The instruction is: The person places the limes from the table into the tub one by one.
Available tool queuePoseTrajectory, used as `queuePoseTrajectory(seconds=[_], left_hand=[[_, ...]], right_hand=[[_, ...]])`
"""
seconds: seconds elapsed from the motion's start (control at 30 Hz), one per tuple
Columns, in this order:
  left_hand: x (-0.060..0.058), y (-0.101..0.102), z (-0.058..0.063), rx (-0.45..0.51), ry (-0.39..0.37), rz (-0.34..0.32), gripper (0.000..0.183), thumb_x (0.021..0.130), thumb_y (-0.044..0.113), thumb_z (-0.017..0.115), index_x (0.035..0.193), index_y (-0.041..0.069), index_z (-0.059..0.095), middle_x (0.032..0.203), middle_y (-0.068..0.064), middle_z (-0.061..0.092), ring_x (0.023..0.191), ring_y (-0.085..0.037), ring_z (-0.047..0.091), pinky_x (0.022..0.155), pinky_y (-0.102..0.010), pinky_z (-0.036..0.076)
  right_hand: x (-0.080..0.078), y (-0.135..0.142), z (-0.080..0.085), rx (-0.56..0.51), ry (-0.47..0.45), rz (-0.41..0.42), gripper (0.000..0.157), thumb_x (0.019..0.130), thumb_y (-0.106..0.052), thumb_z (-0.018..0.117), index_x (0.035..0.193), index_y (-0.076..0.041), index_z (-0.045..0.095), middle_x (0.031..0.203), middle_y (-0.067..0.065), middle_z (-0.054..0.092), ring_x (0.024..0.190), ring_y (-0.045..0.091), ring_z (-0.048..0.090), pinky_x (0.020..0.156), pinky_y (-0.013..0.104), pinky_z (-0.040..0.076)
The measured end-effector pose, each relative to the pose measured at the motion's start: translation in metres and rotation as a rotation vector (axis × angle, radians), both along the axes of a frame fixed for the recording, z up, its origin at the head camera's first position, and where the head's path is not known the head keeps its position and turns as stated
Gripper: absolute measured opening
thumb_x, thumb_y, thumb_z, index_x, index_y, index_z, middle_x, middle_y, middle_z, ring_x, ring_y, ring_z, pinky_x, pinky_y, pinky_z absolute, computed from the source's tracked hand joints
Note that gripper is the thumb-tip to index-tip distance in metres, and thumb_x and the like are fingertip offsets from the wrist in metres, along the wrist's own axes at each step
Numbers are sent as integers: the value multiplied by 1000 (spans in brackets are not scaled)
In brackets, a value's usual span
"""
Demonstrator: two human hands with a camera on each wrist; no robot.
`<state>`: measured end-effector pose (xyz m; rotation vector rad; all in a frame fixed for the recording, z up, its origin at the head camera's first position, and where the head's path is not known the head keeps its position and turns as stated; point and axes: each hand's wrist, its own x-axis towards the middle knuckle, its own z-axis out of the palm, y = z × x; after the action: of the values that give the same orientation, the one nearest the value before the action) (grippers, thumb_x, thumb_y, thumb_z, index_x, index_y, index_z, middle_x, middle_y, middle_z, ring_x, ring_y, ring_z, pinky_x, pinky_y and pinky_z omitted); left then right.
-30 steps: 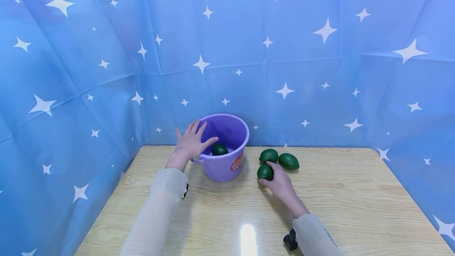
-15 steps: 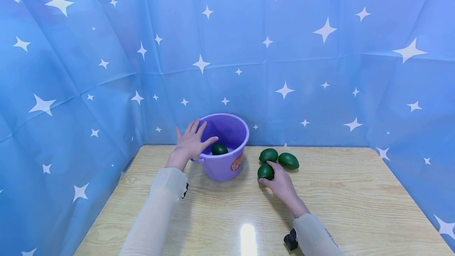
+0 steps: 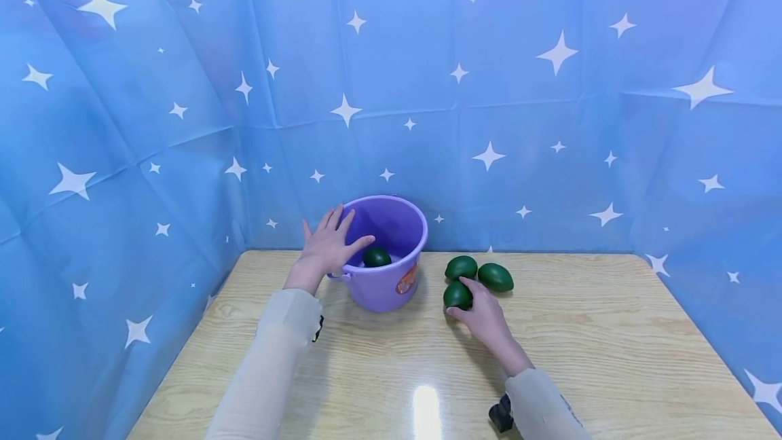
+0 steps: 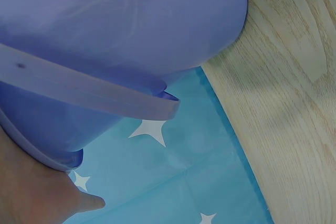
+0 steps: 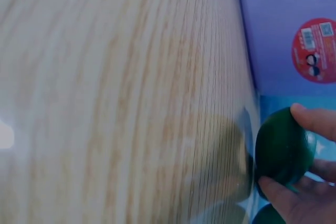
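A purple bucket (image 3: 383,290) stands on the wooden table, and one dark green lime (image 3: 377,257) lies inside it. Spread and straight, the fingers of my left hand (image 3: 326,248) rest on the bucket's left rim. To the right of the bucket, my right hand (image 3: 480,312) pinches another lime (image 3: 456,296) between thumb and fingers, low over the table. The right wrist view shows this lime (image 5: 283,148) close, with fingertips on both its sides. Just behind it lie two more limes, one at the left (image 3: 461,267) and one at the right (image 3: 496,278).
A blue curtain (image 3: 415,87) with white stars hangs behind the table (image 3: 611,345) and along its sides. The bucket's lavender handle (image 4: 84,87) hangs against its outer wall in the left wrist view. A round red sticker (image 5: 316,51) is on the bucket's side.
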<state>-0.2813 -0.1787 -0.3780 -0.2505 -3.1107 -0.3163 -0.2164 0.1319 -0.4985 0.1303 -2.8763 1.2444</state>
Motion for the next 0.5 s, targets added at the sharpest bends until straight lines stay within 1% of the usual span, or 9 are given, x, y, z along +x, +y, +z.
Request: queuePoseTrajectory(seconds=[0.17, 0.33, 0.5], left_hand=[[-1, 0, -1, -2, 5, -2, 92, 92, 80, 30, 162, 22, 14, 170, -8, 6, 157, -34, 5, 117, -72, -9], [-1, 0, -2, -19, 8, -1, 92, 91, 80, 29, 162, 23, 13, 170, -8, 6, 157, -34, 5, 118, -73, -5], [-1, 1, -1, -10, 7, 4, 92, 92, 79, 30, 162, 23, 14, 170, -8, 6, 157, -34, 6, 118, -72, -7]], right_hand=[[1, 1, 0, -4, 5, -1, 73, 88, -18, 76, 149, 1, 41, 155, 28, 38, 137, 49, 43, 107, 63, 42], [1, 1, -1, -8, 9, -1, 73, 89, -19, 76, 150, 0, 40, 154, 28, 39, 137, 48, 44, 106, 63, 43], [1, 3, -2, -21, 24, -4, 73, 89, -20, 76, 149, 1, 41, 154, 28, 39, 136, 47, 45, 106, 62, 44]])
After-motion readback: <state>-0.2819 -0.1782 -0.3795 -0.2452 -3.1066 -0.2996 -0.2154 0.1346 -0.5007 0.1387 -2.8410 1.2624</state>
